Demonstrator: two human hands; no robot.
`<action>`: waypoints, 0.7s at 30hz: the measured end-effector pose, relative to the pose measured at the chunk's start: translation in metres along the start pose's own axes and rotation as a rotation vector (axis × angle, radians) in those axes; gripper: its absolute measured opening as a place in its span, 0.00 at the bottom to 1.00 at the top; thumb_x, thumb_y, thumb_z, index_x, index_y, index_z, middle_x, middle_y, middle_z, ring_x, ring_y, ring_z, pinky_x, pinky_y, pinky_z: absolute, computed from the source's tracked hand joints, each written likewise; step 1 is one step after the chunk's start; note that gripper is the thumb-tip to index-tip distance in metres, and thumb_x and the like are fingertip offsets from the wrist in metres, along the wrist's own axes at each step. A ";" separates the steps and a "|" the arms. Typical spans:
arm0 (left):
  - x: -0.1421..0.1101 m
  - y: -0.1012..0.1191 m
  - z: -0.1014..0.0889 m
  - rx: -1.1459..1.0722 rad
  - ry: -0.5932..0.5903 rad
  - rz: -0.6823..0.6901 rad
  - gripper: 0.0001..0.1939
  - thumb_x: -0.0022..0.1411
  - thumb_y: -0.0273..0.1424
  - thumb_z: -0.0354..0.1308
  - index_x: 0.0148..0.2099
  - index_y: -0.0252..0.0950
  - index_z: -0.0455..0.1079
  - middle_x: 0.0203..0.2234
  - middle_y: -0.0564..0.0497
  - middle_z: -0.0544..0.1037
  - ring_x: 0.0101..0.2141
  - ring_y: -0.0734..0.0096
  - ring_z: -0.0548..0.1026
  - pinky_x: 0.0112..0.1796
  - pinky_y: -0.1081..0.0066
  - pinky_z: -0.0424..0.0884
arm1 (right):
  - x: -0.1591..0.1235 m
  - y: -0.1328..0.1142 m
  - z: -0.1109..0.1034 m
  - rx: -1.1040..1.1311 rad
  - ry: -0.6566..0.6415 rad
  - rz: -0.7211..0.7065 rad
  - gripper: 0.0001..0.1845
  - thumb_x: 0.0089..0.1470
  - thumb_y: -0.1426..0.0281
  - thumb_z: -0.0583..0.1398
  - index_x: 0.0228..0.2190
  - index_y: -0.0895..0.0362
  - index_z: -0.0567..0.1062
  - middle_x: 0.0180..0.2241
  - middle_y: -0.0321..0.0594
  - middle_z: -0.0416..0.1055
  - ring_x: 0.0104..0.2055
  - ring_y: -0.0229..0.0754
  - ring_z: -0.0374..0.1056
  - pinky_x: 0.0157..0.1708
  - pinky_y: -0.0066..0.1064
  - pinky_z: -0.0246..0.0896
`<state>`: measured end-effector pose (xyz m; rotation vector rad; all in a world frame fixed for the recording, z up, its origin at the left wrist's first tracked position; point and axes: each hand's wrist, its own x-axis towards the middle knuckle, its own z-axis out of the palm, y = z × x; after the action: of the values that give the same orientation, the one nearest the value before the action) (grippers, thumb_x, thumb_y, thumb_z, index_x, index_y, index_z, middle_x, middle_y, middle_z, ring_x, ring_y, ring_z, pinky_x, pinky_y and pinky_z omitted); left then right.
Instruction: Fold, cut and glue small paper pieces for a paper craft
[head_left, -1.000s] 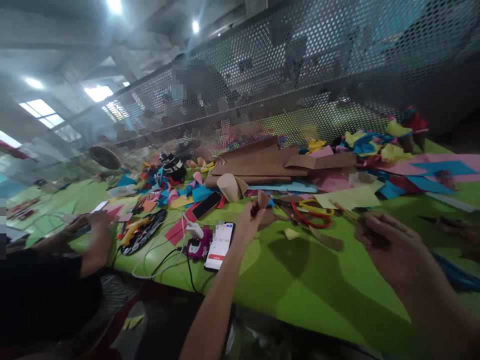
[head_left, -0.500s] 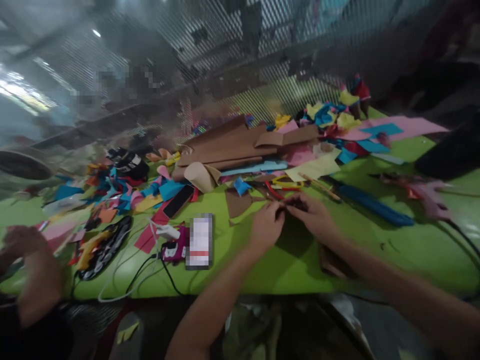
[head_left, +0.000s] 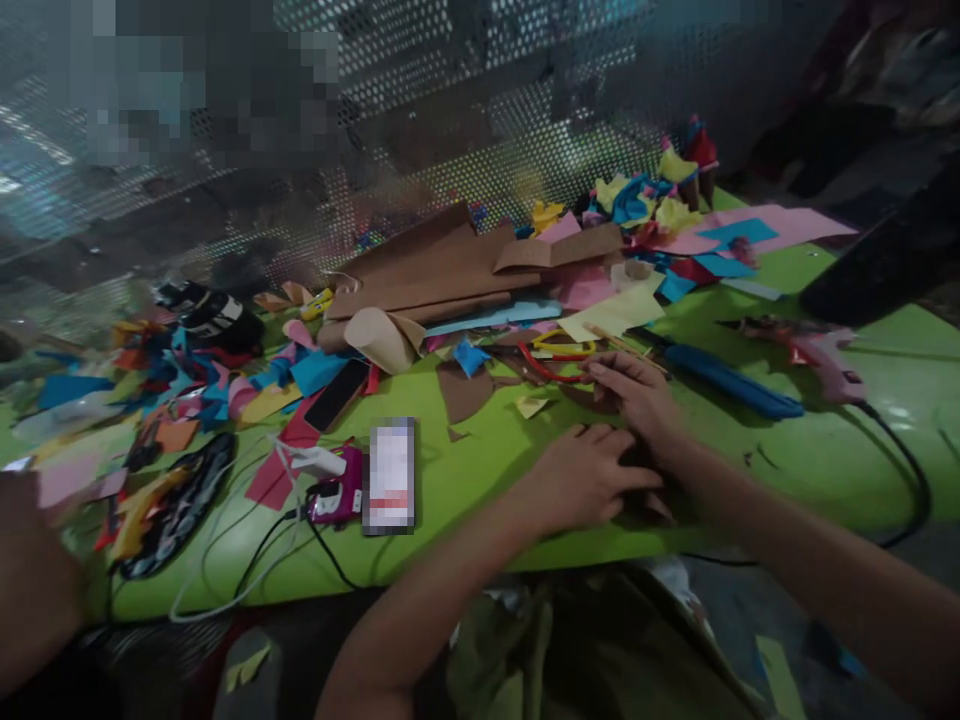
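Note:
My left hand reaches palm down across the green table, its fingers apart at a folded brown paper piece under my right forearm. Whether it grips this piece is unclear. My right hand is closed in a pinch beside the red-handled tool. A small brown paper piece shows in its fingers, partly hidden. Nearby are yellow scissor-like handles, a cut brown paper piece, a yellow scrap and a crumpled blue paper.
Brown sheets and coloured paper scraps cover the back. A blue cutter and pink glue gun with its cord lie right. Left are a phone, a magenta power adapter, cables and another person's arm.
My hands have come apart. The left moved down and right to the folded brown paper; the right stayed near the red handles. The view shifted, and the other person's arm moved nearer.

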<state>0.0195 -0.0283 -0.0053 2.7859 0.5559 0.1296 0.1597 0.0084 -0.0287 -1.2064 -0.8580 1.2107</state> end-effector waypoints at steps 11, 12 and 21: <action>0.002 -0.003 0.009 -0.008 0.035 -0.044 0.16 0.65 0.30 0.54 0.54 0.36 0.69 0.43 0.46 0.80 0.46 0.60 0.75 0.45 0.60 0.67 | 0.007 -0.001 -0.013 0.004 0.079 -0.008 0.20 0.27 0.56 0.74 0.23 0.54 0.80 0.21 0.35 0.70 0.22 0.36 0.59 0.18 0.27 0.53; 0.000 -0.005 0.010 -0.070 0.047 -0.103 0.17 0.64 0.32 0.55 0.55 0.35 0.68 0.42 0.45 0.80 0.45 0.59 0.76 0.46 0.59 0.68 | 0.007 -0.002 -0.014 0.013 0.091 -0.005 0.21 0.26 0.56 0.75 0.23 0.54 0.80 0.21 0.36 0.70 0.22 0.36 0.60 0.17 0.27 0.53; -0.016 -0.039 -0.005 -0.386 0.348 -0.794 0.22 0.69 0.36 0.49 0.62 0.35 0.59 0.48 0.40 0.79 0.46 0.55 0.78 0.44 0.59 0.74 | 0.008 -0.011 -0.010 -0.107 0.102 -0.122 0.15 0.29 0.58 0.73 0.24 0.50 0.81 0.19 0.36 0.66 0.23 0.39 0.57 0.19 0.29 0.54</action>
<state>-0.0105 0.0011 -0.0133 2.0008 1.4858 0.4828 0.1735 0.0142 -0.0210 -1.2716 -0.9156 1.0079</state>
